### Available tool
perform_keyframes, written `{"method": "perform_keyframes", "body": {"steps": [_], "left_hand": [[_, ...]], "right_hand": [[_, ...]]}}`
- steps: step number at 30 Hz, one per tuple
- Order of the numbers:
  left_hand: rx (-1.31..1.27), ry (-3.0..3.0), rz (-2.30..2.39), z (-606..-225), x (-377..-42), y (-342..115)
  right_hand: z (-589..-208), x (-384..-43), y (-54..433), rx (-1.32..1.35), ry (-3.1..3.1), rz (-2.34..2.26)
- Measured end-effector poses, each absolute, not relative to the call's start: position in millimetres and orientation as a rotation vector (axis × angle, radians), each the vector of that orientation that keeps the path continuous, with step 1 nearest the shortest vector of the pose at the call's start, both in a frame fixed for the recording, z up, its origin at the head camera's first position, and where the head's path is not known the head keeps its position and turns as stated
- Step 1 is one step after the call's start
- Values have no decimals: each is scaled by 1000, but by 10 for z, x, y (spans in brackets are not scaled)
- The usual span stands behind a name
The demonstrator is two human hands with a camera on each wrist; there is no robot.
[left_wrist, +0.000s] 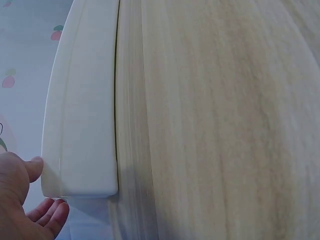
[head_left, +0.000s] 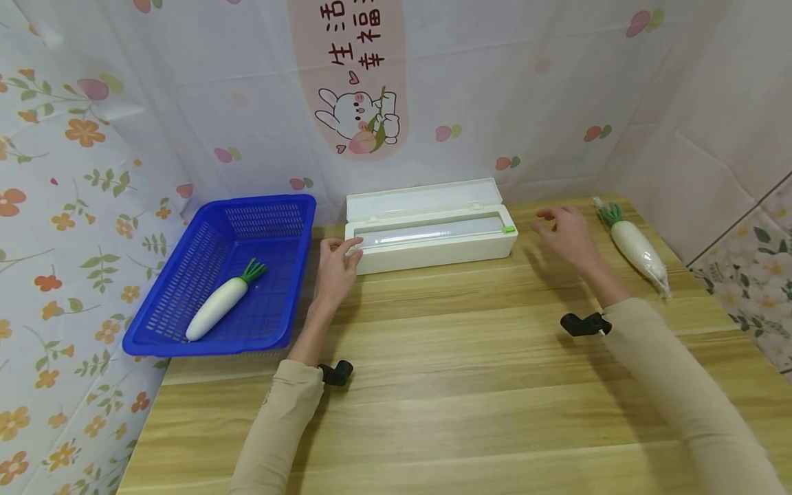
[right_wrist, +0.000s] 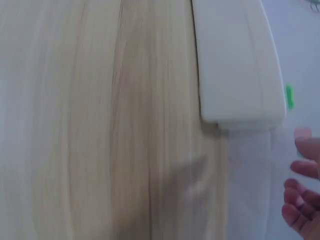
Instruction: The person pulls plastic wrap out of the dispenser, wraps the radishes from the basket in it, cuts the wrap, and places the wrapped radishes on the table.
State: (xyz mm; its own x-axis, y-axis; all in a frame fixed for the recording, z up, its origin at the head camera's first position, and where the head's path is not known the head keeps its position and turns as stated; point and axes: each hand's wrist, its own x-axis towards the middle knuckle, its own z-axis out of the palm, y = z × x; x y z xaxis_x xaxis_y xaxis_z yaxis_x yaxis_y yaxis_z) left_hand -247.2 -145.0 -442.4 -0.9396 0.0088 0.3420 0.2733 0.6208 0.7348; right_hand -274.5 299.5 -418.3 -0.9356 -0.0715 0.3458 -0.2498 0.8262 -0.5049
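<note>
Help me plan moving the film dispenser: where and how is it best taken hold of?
The film dispenser is probably best gripped by its two short ends, left hand from the left, right hand from the right: it is long, narrow and lies crosswise. The raised lid behind and exposed film roll look like poorer holds.

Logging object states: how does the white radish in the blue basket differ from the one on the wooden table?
The white radish in the blue plastic basket looks bare; the white radish on the wooden table is wrapped in clear film. In the head view, the basket radish's green top slants right; the table radish's, left. Both are elongated and white.
</note>
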Motion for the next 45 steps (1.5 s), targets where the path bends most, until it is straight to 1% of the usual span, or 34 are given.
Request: {"method": "perform_keyframes", "body": {"steps": [8,16,22,30,45], "left_hand": [[-274,-2549,-1138,-4396,-2491,-1442],[-270,-2552,-1135,-4377,-2490,-1437],[-246,-2546,-1092,-4349,-2492,-1422],[-229,-2488,-1000,-4342,-2524,-1405],[-202,-2478,-1047,-4335,-2629,-1436]], "right_hand": [[-4181,-2784,2686,501,-2625,838],[-4250,-2846,2571,679,-2609,802],[-4275,-2873,2573,681,-2587,831],[-4280,-2902,2526,608,-2531,868],[-4309,-2921,2476,622,-2485,795]]}}
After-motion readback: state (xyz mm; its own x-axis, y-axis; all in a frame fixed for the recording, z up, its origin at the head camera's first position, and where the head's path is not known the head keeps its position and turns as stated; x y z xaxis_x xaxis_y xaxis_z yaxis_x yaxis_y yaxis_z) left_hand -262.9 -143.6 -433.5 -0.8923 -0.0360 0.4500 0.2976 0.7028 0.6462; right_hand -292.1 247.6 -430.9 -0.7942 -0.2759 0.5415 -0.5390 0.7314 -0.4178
